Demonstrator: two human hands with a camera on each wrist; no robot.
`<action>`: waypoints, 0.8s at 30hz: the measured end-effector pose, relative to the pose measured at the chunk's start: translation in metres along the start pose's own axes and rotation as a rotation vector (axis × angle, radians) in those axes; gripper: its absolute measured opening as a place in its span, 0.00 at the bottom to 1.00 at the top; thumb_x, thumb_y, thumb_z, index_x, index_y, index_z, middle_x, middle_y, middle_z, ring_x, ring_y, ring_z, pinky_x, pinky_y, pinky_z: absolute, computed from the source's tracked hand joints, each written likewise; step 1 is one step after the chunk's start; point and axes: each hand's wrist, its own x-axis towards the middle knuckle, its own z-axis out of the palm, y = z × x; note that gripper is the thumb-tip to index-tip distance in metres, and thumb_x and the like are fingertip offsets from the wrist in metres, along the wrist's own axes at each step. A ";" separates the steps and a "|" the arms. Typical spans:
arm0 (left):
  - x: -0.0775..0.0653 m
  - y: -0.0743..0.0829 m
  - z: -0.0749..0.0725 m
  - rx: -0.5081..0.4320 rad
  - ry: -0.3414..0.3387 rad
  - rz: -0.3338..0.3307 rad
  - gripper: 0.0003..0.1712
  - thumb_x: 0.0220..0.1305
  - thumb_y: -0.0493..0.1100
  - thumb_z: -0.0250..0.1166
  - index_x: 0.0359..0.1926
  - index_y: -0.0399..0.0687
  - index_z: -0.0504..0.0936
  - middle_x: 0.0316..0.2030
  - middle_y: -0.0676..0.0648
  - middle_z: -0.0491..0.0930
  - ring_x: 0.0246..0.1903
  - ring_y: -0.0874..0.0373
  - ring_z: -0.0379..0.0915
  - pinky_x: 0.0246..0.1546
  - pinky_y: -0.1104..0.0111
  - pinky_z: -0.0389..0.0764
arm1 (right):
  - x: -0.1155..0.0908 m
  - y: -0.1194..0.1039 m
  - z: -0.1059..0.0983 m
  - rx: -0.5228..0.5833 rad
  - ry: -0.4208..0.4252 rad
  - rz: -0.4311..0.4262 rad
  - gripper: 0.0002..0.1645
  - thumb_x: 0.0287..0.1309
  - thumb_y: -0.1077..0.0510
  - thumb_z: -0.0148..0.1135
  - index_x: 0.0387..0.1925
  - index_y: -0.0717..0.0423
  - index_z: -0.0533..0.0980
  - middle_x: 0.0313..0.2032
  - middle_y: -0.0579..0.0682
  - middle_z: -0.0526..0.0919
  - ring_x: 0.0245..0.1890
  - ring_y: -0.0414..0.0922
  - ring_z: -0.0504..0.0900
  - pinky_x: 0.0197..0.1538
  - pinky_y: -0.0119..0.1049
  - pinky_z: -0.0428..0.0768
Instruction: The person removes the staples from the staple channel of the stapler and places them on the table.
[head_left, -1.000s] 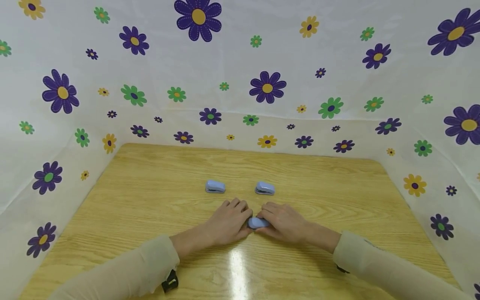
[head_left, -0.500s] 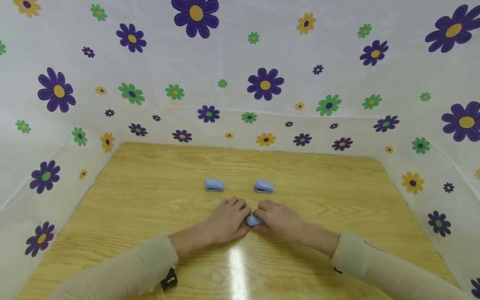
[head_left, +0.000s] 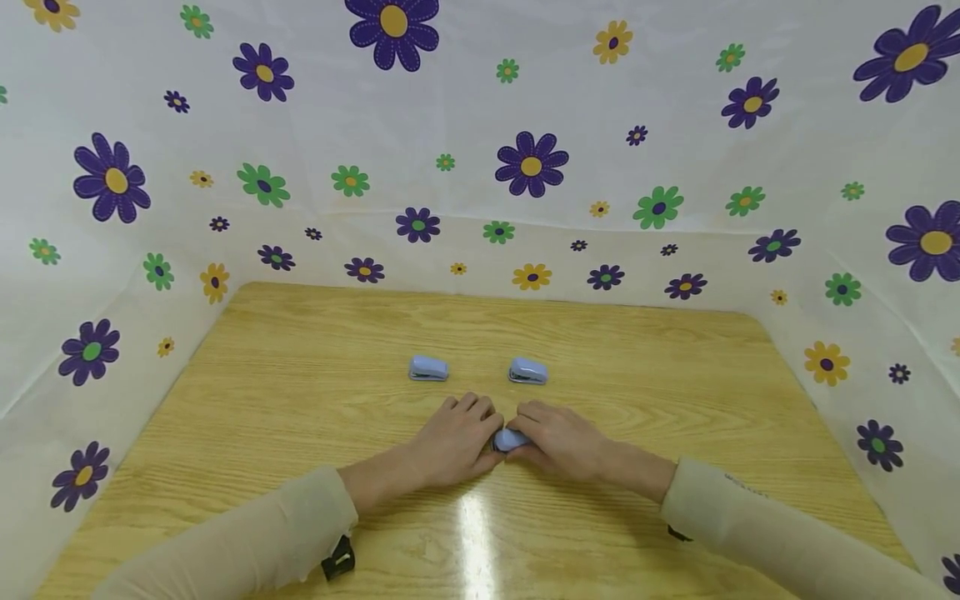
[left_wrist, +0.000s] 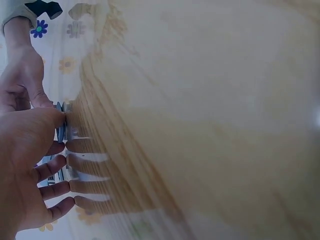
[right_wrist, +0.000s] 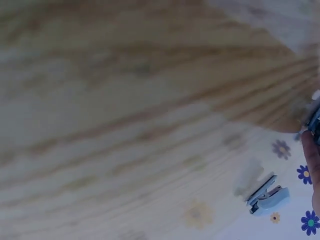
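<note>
A small light-blue stapler (head_left: 512, 439) sits low at the table's middle, between my two hands. My left hand (head_left: 456, 440) holds its left end with thumb and index finger, the other fingers bent down toward the wood. From the other side my right hand (head_left: 564, 440) grips its right end, partly covering it. In the left wrist view the stapler's narrow edge (left_wrist: 61, 131) shows beside the thumb of my left hand (left_wrist: 22, 160). Only a finger (right_wrist: 311, 155) of my right hand and part of the held stapler enter the right wrist view.
Two matching staplers rest behind the hands, one on the left (head_left: 428, 368) and one on the right (head_left: 528, 371). The wood-grain table (head_left: 300, 350) is enclosed by a white flowered cloth (head_left: 465, 108) at the back and both sides. Glare marks the near tabletop.
My right hand has shifted slightly left, closer to the left hand, and covers more of the held stapler than a second ago. The head view has tilted a little. The two other staplers have stayed put.
</note>
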 end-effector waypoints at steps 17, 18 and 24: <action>0.002 -0.006 -0.002 -0.020 -0.039 -0.012 0.19 0.75 0.64 0.61 0.47 0.56 0.78 0.53 0.50 0.80 0.53 0.53 0.76 0.51 0.58 0.80 | -0.004 0.002 -0.017 -0.019 0.021 0.162 0.21 0.59 0.44 0.78 0.46 0.51 0.84 0.40 0.42 0.85 0.38 0.36 0.83 0.42 0.29 0.83; 0.002 -0.006 -0.002 -0.019 -0.039 -0.010 0.19 0.75 0.64 0.61 0.47 0.56 0.78 0.53 0.50 0.80 0.53 0.53 0.76 0.50 0.59 0.80 | -0.006 0.003 -0.019 -0.028 0.027 0.166 0.21 0.58 0.44 0.79 0.45 0.51 0.84 0.40 0.42 0.85 0.39 0.37 0.84 0.42 0.30 0.84; 0.002 -0.007 -0.002 -0.020 -0.031 -0.006 0.18 0.74 0.64 0.62 0.46 0.56 0.78 0.52 0.51 0.80 0.52 0.53 0.76 0.50 0.59 0.80 | -0.015 0.011 -0.027 -0.091 0.025 0.192 0.20 0.56 0.43 0.80 0.42 0.47 0.83 0.39 0.41 0.85 0.39 0.38 0.84 0.43 0.33 0.84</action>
